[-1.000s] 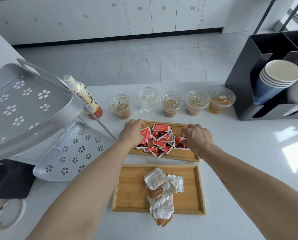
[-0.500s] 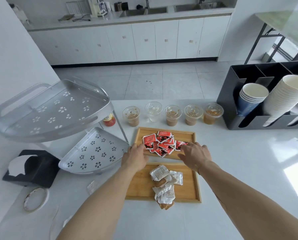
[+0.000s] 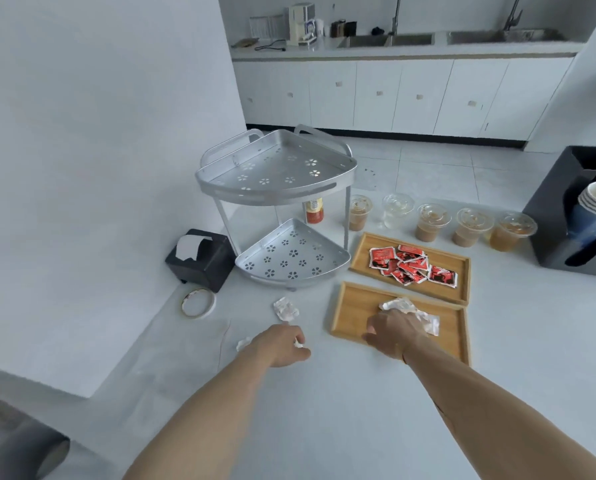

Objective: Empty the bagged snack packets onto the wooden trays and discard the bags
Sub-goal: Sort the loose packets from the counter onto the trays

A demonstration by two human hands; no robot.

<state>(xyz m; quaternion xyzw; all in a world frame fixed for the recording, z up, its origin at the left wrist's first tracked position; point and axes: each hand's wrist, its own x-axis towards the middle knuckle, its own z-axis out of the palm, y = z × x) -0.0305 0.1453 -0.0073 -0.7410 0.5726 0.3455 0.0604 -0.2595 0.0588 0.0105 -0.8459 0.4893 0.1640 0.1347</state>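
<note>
Two wooden trays lie side by side on the white counter. The far tray [image 3: 360,252] holds a heap of red snack packets [image 3: 409,264]. The near tray [image 3: 350,308] holds white snack packets [image 3: 402,304]. My right hand [image 3: 392,332] rests on the near tray's front left part, fingers spread, and covers some of the white packets. My left hand [image 3: 277,346] is down on the counter left of the trays, its fingers curled on a crumpled clear bag [image 3: 243,344] that sticks out on both sides. A second crumpled clear bag [image 3: 284,308] lies just beyond it.
A silver two-tier corner rack [image 3: 276,174] stands left of the trays, a bottle [image 3: 314,211] behind it. A black tissue box [image 3: 199,261] and a tape roll [image 3: 198,303] sit further left. Several lidded drink cups [image 3: 431,223] line the back. A black cup holder [image 3: 559,209] stands right.
Both hands pulled back from the far tray of red packets. The left hand went left onto the clear bag; the right hand dropped onto the near tray. The view swung left.
</note>
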